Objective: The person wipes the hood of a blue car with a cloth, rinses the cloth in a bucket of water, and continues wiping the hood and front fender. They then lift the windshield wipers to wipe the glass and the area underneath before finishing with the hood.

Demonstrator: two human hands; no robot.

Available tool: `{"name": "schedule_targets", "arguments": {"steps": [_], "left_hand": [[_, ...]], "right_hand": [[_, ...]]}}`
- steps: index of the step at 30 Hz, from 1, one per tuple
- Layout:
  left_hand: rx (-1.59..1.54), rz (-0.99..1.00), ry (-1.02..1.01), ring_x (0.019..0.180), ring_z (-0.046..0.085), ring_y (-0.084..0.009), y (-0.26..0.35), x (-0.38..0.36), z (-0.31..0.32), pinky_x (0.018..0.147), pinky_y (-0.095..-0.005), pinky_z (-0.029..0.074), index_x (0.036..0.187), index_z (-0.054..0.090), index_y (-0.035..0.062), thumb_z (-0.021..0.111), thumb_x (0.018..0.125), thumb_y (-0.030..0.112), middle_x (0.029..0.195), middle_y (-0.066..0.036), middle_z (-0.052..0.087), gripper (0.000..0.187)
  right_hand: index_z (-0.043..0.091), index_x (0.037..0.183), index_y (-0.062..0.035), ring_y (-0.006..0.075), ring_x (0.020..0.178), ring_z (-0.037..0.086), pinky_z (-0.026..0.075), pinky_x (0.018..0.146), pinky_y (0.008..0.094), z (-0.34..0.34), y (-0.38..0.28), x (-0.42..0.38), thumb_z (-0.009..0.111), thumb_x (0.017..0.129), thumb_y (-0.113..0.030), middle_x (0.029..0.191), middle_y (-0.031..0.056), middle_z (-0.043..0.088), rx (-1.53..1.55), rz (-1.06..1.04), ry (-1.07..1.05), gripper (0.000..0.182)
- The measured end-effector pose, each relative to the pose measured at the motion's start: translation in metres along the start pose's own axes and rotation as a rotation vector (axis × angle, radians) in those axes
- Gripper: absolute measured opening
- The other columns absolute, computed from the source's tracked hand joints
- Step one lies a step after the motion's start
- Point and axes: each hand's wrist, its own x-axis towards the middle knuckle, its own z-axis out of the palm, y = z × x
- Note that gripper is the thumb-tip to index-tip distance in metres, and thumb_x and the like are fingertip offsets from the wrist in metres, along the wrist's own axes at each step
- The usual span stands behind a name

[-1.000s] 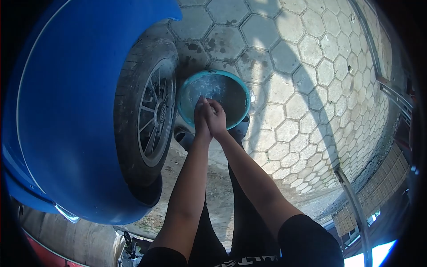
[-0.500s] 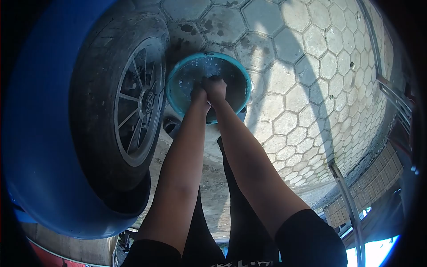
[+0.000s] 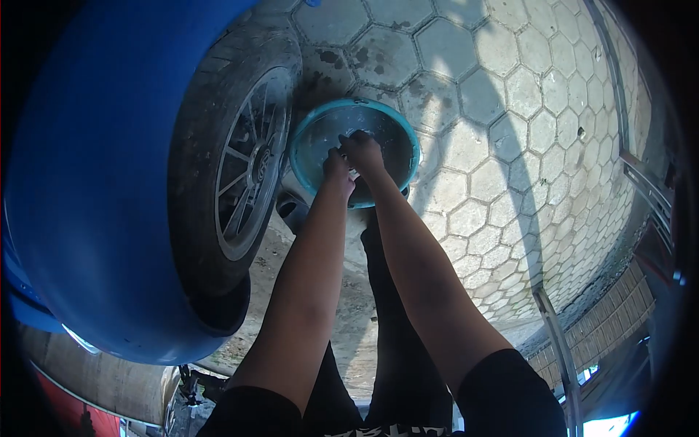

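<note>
A round teal basin (image 3: 300,171) with water in it stands on the paving in front of me. Over its middle my left hand (image 3: 336,166) and my right hand (image 3: 362,151) are close together, both with curled fingers. The right one sits slightly farther forward. A small pale patch shows between them below the fingers, but I cannot tell what they grip. White flecks of foam dot the water beyond my fingertips.
Just left of the basin is a car wheel (image 3: 251,164) under a blue car body (image 3: 109,182). My dark shoe (image 3: 291,211) is below the basin's left edge. Hexagonal paving (image 3: 466,160) spreads right towards a metal rail (image 3: 559,342).
My hands have shifted from tightly together to slightly apart, with the right one now ahead of the left. The view has moved, so basin and wheel appear farther right.
</note>
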Motion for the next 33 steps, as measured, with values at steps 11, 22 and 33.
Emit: {"name": "schedule_targets", "arguments": {"steps": [11,22,33], "left_hand": [[0.378,0.176,-0.321,0.114,0.072,-0.0194,0.004,-0.247,0.013,0.094,-0.0351,0.056,0.139,0.065,0.0060,0.082,0.095,0.045,0.129,-0.010,0.072,0.062],[0.226,0.608,-0.333,0.093,0.072,-0.0167,0.085,-0.431,0.025,0.083,-0.0356,0.056,0.117,0.075,0.0044,0.090,0.087,0.034,0.106,-0.007,0.077,0.045],[0.305,0.817,-0.097,0.066,0.067,-0.0227,0.116,-0.522,0.025,0.057,-0.0455,0.051,0.104,0.075,0.0001,0.084,0.080,0.018,0.083,-0.010,0.073,0.031]], "right_hand": [[-0.002,0.175,-0.0155,0.0357,0.166,0.007,0.015,0.133,0.0480,-0.093,-0.042,-0.209,0.024,0.108,-0.077,0.180,0.0204,-0.001,0.664,-0.129,-0.258,0.094],[0.057,0.150,-0.0032,0.0314,0.142,0.056,0.048,0.112,0.0478,-0.276,-0.124,-0.393,0.032,0.116,-0.056,0.154,0.0150,0.058,0.417,-0.540,0.072,0.068],[0.069,0.127,-0.0012,0.0226,0.095,0.072,0.056,0.083,0.0379,-0.443,-0.047,-0.552,0.047,0.113,-0.054,0.107,0.0122,0.076,0.681,-0.750,0.720,0.059]]}}
